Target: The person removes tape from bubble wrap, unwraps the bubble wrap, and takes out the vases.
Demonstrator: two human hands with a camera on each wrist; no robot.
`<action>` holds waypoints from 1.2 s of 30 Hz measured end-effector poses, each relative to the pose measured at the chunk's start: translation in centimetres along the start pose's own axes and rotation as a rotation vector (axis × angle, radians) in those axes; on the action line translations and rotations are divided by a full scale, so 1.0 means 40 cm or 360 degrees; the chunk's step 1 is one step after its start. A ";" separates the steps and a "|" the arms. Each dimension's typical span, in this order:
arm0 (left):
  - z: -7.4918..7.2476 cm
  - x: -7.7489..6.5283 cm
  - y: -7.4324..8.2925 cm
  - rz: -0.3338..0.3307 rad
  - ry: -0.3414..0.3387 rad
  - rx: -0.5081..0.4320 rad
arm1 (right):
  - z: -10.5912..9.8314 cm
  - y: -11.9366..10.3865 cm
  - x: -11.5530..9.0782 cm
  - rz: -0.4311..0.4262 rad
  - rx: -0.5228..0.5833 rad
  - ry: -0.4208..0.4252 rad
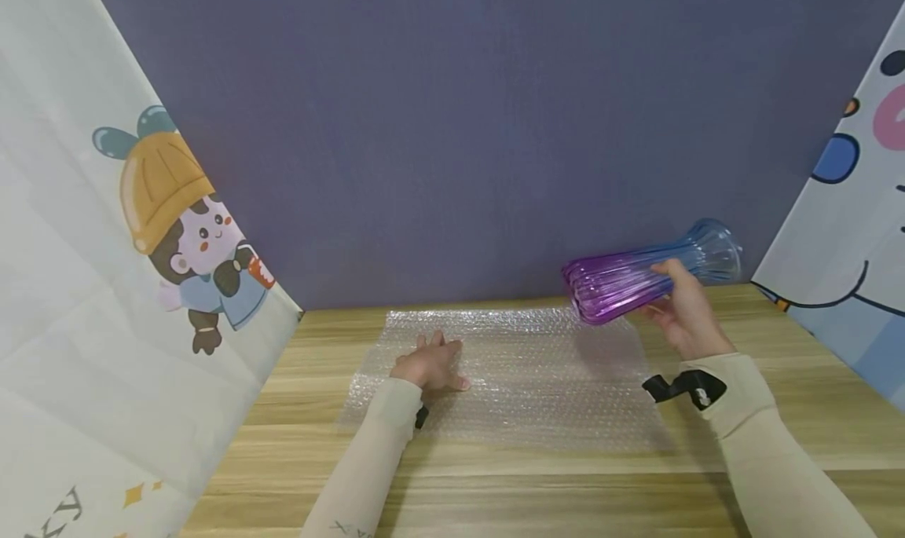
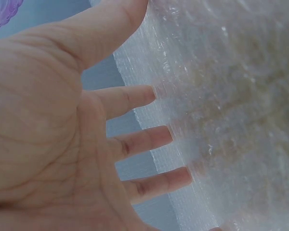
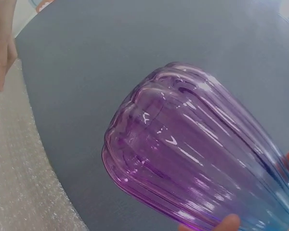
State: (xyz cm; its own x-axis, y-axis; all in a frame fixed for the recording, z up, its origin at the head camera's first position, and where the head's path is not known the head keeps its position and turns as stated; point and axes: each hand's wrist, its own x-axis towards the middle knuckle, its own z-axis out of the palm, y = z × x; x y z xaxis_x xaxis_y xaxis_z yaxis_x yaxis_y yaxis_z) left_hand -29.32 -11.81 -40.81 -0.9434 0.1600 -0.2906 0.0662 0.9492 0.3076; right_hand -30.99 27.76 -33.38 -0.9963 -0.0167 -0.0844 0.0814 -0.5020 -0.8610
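Note:
A ribbed glass vase [image 1: 622, 283], purple at its base and blue toward its flared mouth, is gripped around the middle by my right hand [image 1: 686, 310]. It is tilted on its side, raised over the right end of a bubble wrap sheet [image 1: 537, 389]. In the right wrist view the purple base of the vase [image 3: 183, 144] fills the middle. My left hand [image 1: 430, 363] has its fingers spread, fingertips touching the left part of the sheet. The left wrist view shows the palm [image 2: 43, 125] and straight fingers against the bubble wrap [image 2: 241, 115].
The sheet lies flat on a wood-grain table [image 1: 495, 491]. Behind it rises a dark blue-grey wall panel [image 1: 452, 129]. White sheets with cartoon prints flank the table, a child in an orange hat [image 1: 166, 184] on the left one and a blue-and-black figure [image 1: 837, 159] on the right.

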 end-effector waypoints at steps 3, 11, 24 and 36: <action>-0.001 -0.002 0.001 0.0001 -0.0002 0.0000 | -0.001 -0.002 -0.002 -0.0011 0.0020 0.0028; -0.003 -0.006 0.002 0.0002 -0.0002 0.0001 | -0.002 -0.008 -0.007 -0.0051 0.0019 0.0110; -0.002 -0.005 0.001 -0.0007 -0.0006 0.0005 | -0.008 -0.020 -0.003 -0.0130 0.0051 0.0232; 0.003 0.005 0.007 -0.0006 -0.0003 0.0001 | -0.033 -0.031 0.011 -0.0229 0.0055 0.0333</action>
State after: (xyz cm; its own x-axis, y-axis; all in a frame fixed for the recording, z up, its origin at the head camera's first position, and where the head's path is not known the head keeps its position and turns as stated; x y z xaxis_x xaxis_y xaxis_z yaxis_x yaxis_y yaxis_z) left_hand -29.47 -11.47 -40.87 -0.9430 0.1567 -0.2935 0.0626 0.9500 0.3060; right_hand -31.49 29.51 -32.99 -0.9697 0.2348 -0.0673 -0.0654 -0.5153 -0.8545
